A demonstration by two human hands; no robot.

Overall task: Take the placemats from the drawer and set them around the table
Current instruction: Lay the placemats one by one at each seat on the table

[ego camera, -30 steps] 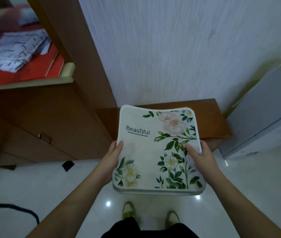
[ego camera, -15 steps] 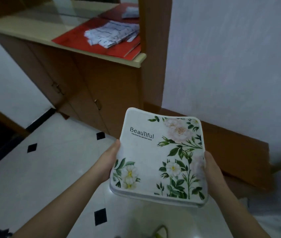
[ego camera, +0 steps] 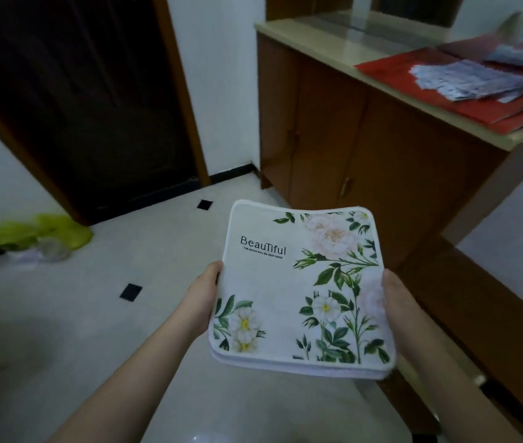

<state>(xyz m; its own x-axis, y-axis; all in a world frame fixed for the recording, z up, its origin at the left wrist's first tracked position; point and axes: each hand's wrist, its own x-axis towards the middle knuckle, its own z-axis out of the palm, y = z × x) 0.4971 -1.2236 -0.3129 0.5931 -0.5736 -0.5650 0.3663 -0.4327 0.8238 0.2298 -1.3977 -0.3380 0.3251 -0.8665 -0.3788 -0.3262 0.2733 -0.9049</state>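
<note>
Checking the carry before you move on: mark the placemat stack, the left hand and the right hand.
placemat stack (ego camera: 285, 282): head view, plain middle of the top mat.
left hand (ego camera: 204, 298): head view, back of the hand.
right hand (ego camera: 396, 302): head view, back of the hand.

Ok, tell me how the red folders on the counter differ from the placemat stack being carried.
The red folders lie on the cabinet counter with loose white papers on top; the placemat stack is held in the air, its sides in the left hand and right hand. The folders are plain red; the top placemat is white with printed flowers and the word "Beautiful". Both are flat and layered.
</note>
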